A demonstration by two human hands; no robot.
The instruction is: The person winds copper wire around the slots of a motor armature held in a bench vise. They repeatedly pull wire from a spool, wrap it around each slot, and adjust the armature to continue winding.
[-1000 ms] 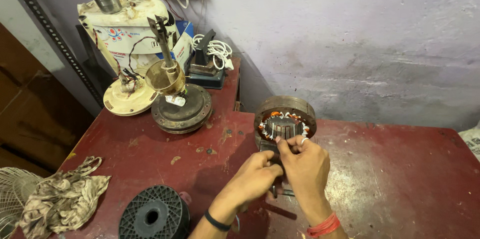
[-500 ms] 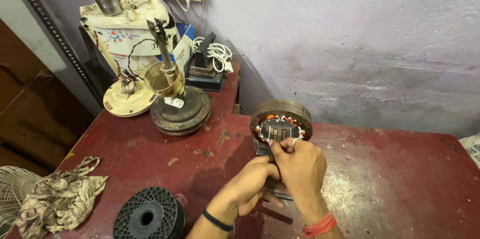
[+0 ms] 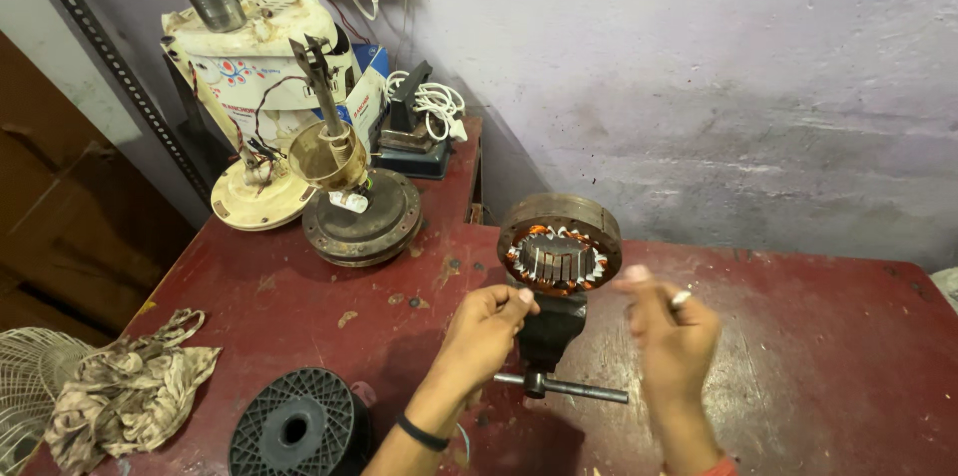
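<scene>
We keep our left hand [image 3: 489, 321] curled loosely, thumb and forefinger pinched together at the lower left rim of the motor stator [image 3: 560, 244]; whether anything lies between the fingertips we cannot tell. The stator, a round steel ring with copper windings showing orange around its inner slots, stands upright on edge in the jaws of a small dark bench vise [image 3: 549, 331], just above the middle of the view. The vise handle bar [image 3: 564, 387] sticks out toward four o'clock beneath it.

Our right hand [image 3: 669, 331] hovers at four o'clock from the stator, a little apart from it, blurred, fingers bunched together; something small and pale shows at the fingertips, but we cannot say what it is.

All of it sits on a worn red table [image 3: 798, 356]. At seven o'clock from the vise, near the lower edge, lies a black plastic spool [image 3: 294, 426], and farther toward eight o'clock a crumpled rag [image 3: 130, 391]. At ten o'clock stands a rusty round motor housing [image 3: 361, 222] with a brass-coloured cup and shaft rising from it, and behind that a cream fan body [image 3: 254, 87] with loose wires. A coil of white cord [image 3: 431, 102] rests against the wall at eleven o'clock.
</scene>
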